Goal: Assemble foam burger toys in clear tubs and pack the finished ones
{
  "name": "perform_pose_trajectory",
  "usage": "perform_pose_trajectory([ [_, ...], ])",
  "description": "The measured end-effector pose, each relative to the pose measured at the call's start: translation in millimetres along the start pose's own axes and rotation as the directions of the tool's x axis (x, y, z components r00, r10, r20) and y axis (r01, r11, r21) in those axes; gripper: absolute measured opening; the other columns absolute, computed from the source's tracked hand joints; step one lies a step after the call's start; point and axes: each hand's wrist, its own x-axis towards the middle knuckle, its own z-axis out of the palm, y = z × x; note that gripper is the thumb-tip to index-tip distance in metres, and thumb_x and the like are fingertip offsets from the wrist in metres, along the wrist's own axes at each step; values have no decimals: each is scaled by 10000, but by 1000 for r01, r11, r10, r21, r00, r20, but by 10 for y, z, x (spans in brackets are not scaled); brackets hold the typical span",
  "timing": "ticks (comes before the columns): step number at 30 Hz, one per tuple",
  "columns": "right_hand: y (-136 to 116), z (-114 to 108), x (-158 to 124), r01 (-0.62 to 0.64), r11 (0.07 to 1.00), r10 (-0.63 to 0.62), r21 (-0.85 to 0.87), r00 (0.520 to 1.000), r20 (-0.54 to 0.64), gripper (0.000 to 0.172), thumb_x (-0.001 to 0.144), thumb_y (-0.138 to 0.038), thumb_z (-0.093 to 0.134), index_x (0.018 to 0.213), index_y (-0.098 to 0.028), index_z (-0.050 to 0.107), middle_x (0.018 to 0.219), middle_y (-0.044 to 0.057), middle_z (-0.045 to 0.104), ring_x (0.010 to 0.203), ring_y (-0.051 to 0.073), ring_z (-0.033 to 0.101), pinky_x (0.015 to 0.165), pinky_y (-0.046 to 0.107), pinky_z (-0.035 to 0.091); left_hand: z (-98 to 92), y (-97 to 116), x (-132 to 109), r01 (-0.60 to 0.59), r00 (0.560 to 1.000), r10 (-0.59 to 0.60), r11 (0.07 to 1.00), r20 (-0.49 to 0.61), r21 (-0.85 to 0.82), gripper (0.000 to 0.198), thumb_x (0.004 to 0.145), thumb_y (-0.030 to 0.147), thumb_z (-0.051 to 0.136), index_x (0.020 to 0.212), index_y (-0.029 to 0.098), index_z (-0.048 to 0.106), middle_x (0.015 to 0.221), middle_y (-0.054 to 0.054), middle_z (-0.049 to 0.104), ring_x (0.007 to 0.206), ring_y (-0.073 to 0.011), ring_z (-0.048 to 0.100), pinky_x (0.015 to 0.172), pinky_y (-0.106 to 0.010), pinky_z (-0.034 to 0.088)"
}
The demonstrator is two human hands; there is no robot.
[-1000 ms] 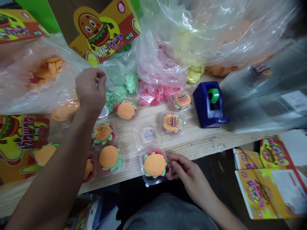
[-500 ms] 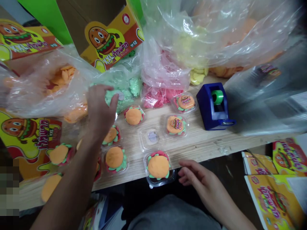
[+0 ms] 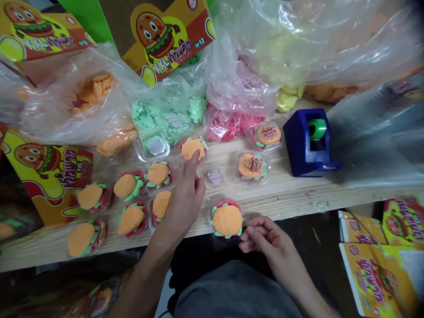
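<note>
From my head camera I looked down at the wooden tabletop (image 3: pixel 281 201). My left hand (image 3: pixel 184 198) was open, fingers stretched forward, with my index finger (image 3: pixel 197 154) resting on the orange bun of a burger-shaped clay toy (image 3: pixel 191 149) in a clear plastic tray. My right hand (image 3: pixel 267 236) was released as well, its fingers loosely curled and gripping nothing. It lay just beside a second burger toy (image 3: pixel 227 221), which sat near the tabletop's front edge; I cannot tell whether my fingertips touched its tray. More burger toys (image 3: pixel 129 185) lay clustered to my left, and two labelled burger packs (image 3: pixel 251 167) sat to my right. A small round clear piece (image 3: pixel 214 176) lay between the toys. Behind them were clear bags of green clay (image 3: pixel 145 115), pink clay (image 3: pixel 232 126) and orange clay pieces (image 3: pixel 94 90). A blue tape dispenser (image 3: pixel 308 143) holding a green roll stood on the right, and printed burger cartons (image 3: pixel 165 42) rose at the back.
</note>
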Motion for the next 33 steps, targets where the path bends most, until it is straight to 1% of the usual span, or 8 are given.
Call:
perform_pose_trajectory([
  [6,-33,19,53,3,1000,-3,1,1000,6,267,697,-339,688,782,-165,504,616,-12,655,510,105,634,540,219,528,-178,70,-433,-157,987,157,988,-24,-2,391,831,138,479,1210,218,428,1108,-64,502,1024,-178,484,922,-321,374],
  [11,-17,49,98,-4,1000,4,3,1000,14,269,676,-330,704,769,-171,508,582,-31,646,497,102,638,536,208,539,-26,118,-797,-275,960,272,960,60,43,498,780,187,586,1243,220,405,1018,-74,425,984,-194,471,854,-327,436],
  [15,5,28,99,-11,1000,11,0,999,47,264,701,-316,687,862,-179,529,621,-21,664,541,123,661,568,231,551,161,52,-990,-229,967,226,973,116,15,444,765,178,607,1166,275,443,1386,-113,151,1268,-327,268,950,-486,368],
  [18,25,-3,90,-16,1000,18,-24,997,80,297,783,-362,592,1013,-182,533,642,-5,668,590,142,672,602,268,558,242,-18,-1077,-193,966,202,979,161,-70,485,783,102,560,1202,286,401,1469,-85,-15,1326,-330,160,986,-505,332],
  [26,42,-10,-44,70,992,-59,-110,994,96,258,797,-280,594,1052,-254,576,718,-24,638,606,114,653,622,247,536,179,-5,-1161,-197,964,248,909,97,-369,485,749,-9,516,1168,233,495,1482,-56,101,1337,-301,140,1035,-482,276],
  [28,16,-6,-120,152,979,-136,-137,984,117,204,818,-255,569,1019,-281,593,700,-33,627,618,102,643,627,221,521,115,104,-1176,-129,991,131,840,-34,-527,519,762,-13,488,1204,258,472,1471,-23,155,1334,-250,182,1044,-402,302],
  [30,-18,5,-191,214,965,-190,-154,970,153,185,827,-232,557,994,-305,595,691,-38,625,635,98,636,638,211,512,47,230,-1166,-21,984,-110,710,-140,-704,510,805,24,456,1236,296,445,1443,-4,245,1306,-205,270,1015,-323,360],
  [33,-60,23,-264,234,956,-204,-175,964,173,184,835,-227,543,991,-318,580,729,-33,630,636,99,637,651,212,506,-47,354,-1100,180,913,-406,501,-47,-846,409,845,118,474,1195,328,506,1306,-6,468,1180,-163,460,945,-240,425],
])
